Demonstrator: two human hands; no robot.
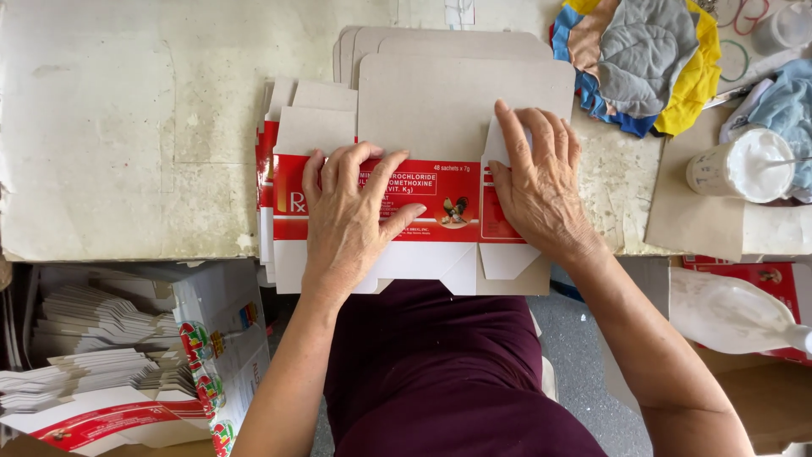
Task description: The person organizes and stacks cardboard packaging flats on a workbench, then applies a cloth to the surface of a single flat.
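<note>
Risk: top red-and-white carton blank could skew off stack beneath if your palms push unevenly; side flap may crease crooked. Blank at frame centre, on table edge. Left hand spread flat, pressing red panel. Right hand spread, fingers pressing right flap down. Glue pot right of frame, near enough for elbow to knock.

1. Left hand lies flat over the red-and-white carton blank; print under palm and fingers hidden.
2. Right hand covers the blank's side flap; the fold beneath its fingers unseen.
3. Stacked blanks beyond the left fingertips: only edges show.
4. White bottle, wrist side of the right hand, cut by frame edge.
</note>
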